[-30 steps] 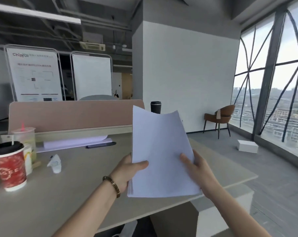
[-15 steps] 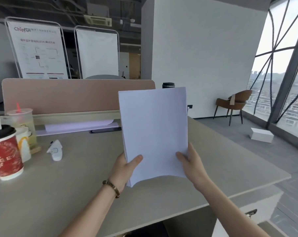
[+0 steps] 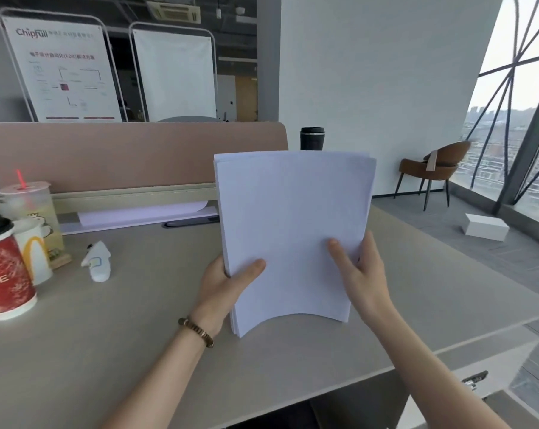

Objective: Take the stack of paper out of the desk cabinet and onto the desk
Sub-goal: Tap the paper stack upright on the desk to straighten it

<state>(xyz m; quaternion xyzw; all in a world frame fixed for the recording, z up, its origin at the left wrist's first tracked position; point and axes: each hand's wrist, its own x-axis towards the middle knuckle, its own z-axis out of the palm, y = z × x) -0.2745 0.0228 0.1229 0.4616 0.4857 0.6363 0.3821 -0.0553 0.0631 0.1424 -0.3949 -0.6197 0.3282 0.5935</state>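
At frame centre, both hands, left (image 3: 223, 284) and right (image 3: 359, 274), grip the upright stack of paper (image 3: 293, 218), its bowed lower edge over the tabletop (image 3: 122, 335).

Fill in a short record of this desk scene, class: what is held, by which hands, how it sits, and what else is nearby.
held: stack of paper
hands: left hand and right hand, one on each side edge
posture: upright, bowed, lower corners on the desk
left of desk: red paper cup, crumpled tissue
behind paper: black tumbler
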